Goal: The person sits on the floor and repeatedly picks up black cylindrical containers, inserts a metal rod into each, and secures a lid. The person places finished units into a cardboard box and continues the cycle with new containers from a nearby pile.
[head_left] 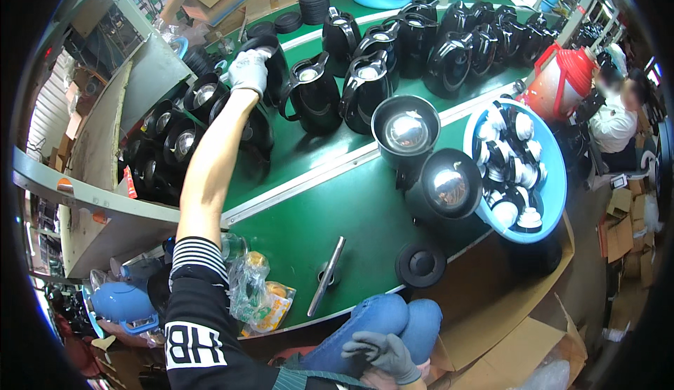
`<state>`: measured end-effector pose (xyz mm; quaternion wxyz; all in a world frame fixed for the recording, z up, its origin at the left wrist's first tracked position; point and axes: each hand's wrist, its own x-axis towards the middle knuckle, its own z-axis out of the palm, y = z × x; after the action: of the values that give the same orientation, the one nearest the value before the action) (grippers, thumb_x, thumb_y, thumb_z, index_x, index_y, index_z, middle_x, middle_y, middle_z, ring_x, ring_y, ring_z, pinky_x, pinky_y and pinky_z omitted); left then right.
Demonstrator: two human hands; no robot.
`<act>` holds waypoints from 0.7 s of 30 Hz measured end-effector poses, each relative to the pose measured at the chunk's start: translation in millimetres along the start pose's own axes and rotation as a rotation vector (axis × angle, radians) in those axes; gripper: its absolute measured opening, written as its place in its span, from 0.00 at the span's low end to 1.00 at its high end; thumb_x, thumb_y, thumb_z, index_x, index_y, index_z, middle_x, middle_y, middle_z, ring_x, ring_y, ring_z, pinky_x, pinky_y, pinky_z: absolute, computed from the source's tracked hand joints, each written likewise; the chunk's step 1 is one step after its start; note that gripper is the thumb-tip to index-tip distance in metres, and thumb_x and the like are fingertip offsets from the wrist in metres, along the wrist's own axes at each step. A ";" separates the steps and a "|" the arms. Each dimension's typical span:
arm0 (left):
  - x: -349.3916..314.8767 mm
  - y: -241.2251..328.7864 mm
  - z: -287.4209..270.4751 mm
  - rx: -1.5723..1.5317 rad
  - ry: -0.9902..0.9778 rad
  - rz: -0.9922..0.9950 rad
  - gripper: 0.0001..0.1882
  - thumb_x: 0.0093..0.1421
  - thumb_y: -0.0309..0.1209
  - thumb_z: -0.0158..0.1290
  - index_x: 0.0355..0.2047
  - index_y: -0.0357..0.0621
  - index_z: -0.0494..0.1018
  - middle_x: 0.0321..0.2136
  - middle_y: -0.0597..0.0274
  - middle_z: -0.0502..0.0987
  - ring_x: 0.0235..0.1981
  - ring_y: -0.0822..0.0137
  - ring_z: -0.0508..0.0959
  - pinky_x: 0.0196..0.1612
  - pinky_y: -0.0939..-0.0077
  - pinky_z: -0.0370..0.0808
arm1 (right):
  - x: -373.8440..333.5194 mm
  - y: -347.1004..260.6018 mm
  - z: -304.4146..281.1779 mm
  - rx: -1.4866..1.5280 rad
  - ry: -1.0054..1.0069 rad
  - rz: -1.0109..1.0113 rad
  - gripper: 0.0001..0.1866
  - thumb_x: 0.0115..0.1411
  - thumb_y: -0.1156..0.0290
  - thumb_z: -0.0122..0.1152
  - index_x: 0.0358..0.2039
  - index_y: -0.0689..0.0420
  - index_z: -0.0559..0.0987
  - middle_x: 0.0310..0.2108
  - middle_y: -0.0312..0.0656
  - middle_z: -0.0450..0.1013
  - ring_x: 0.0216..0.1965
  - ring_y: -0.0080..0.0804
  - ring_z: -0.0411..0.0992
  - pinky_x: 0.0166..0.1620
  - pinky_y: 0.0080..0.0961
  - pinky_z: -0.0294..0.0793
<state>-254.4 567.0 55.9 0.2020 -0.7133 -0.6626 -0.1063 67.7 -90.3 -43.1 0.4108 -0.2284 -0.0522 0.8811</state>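
My left arm stretches to the far left of the bench. Its white-gloved left hand (249, 74) is closed on the rim of a black jug (276, 67) among other jugs; the fingertips are partly hidden. Just right of it stands a glossy black jug (314, 98) with a handle and spout. My right hand (386, 355), in a grey glove, is low over my lap by my jeans, fingers apart and holding nothing that I can see. Nearer me on the bench are two open black jugs with shiny insides, one upright (385, 144) and one tilted (421, 197).
A blue basin (557, 207) of white-and-black lids sits at the right. A metal bar (326, 276), a black round lid (420, 263) and a plastic-wrapped package (270, 306) lie near the front edge. Behind are rows of black jugs (449, 63) and a red-and-white flask (554, 84). Another person (621, 120) sits right.
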 end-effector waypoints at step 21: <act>-319.5 -18.0 -392.2 -0.831 -0.259 1.011 0.13 0.55 0.25 0.71 0.41 0.47 0.83 0.42 0.63 0.84 0.50 0.54 0.84 0.52 0.59 0.83 | 7.6 -152.1 234.2 -2.031 -0.387 -1.098 0.34 0.48 0.69 0.84 0.57 0.51 0.80 0.70 0.52 0.70 0.73 0.56 0.65 0.74 0.54 0.63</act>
<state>-258.3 111.2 275.9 -0.1459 -0.9617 -0.1695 -0.1587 65.7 37.7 205.2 0.3501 -0.2606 -0.8856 0.1589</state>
